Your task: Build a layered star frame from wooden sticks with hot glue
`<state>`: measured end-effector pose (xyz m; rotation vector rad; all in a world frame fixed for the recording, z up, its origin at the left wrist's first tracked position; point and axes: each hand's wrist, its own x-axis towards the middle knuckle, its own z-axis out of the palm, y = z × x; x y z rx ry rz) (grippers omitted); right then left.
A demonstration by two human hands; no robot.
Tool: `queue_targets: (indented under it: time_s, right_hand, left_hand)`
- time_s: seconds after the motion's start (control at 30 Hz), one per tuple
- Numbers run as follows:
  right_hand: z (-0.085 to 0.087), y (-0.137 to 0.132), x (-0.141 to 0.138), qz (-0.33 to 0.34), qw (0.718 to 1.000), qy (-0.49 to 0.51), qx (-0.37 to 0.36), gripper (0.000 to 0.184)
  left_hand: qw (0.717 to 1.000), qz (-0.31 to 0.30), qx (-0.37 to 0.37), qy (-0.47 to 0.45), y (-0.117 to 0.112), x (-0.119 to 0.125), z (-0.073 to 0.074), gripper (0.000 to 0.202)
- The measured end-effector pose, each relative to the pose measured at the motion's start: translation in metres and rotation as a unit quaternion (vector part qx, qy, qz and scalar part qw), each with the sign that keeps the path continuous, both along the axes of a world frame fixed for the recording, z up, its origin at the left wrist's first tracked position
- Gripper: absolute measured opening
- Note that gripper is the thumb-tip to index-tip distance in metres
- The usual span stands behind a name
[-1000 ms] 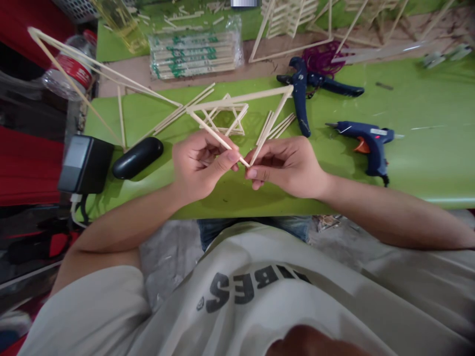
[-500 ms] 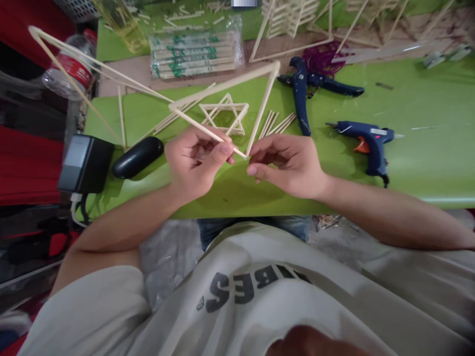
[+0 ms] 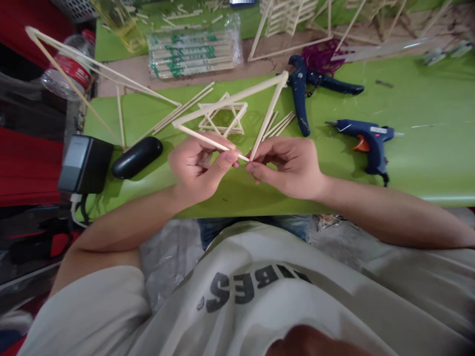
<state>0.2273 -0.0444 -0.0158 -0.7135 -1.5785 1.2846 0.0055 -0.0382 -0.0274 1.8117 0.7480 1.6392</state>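
A triangle of wooden sticks (image 3: 230,101) is raised over the table between my hands, its near corner toward me. My left hand (image 3: 204,165) pinches its left stick close to that corner. At the same corner, the thumb and fingers of my right hand (image 3: 287,165) are closed on the end of the right stick. Behind the triangle, a small six-pointed star of sticks (image 3: 243,117) lies on the green table. Several loose sticks (image 3: 284,125) lie just beyond my right hand, and longer ones (image 3: 185,108) beyond my left.
To the right lie a blue glue gun (image 3: 371,133) and a blue-handled cutter (image 3: 300,96). A black adapter (image 3: 85,163) and a dark oval case (image 3: 137,157) sit at left. Bagged sticks (image 3: 196,52), a large stick frame (image 3: 118,113) and a bottle (image 3: 72,66) stand farther back.
The triangle has tilted and shifted slightly right and toward me. My right fingers, apart from the corner before, have closed on the stick's end. My left hand has moved slightly right.
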Motion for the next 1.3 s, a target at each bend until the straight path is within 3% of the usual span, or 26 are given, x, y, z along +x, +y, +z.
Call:
queue_targets:
  time_s: [0.4,0.6,0.73,0.97,1.1,1.3]
  right_hand:
    - [0.001,-0.004,0.000,-0.009,1.000,0.011,-0.019,0.035]
    - [0.003,-0.003,-0.001,0.001,0.999,0.051,-0.016,0.034]
    - [0.003,-0.002,-0.001,-0.006,1.000,0.027,-0.012,0.041]
    - [0.003,-0.002,-0.001,-0.003,1.000,0.029,-0.002,0.034]
    - [0.001,-0.003,-0.001,-0.009,0.999,0.025,-0.025,0.039]
    - [-0.002,-0.002,0.000,-0.019,0.999,0.018,-0.024,0.038]
  left_hand:
    - [0.997,0.053,-0.054,-0.011,-0.003,0.004,0.009,0.032]
    - [0.998,0.027,-0.039,-0.030,-0.001,0.006,0.007,0.023]
    - [0.997,0.024,-0.072,-0.016,-0.005,0.004,0.008,0.018]
    - [0.996,0.021,-0.077,-0.027,-0.005,0.006,0.005,0.023]
    - [0.996,0.023,-0.078,-0.028,-0.004,0.006,0.006,0.023]
    - [0.992,-0.007,-0.110,-0.054,-0.002,0.003,0.006,0.022]
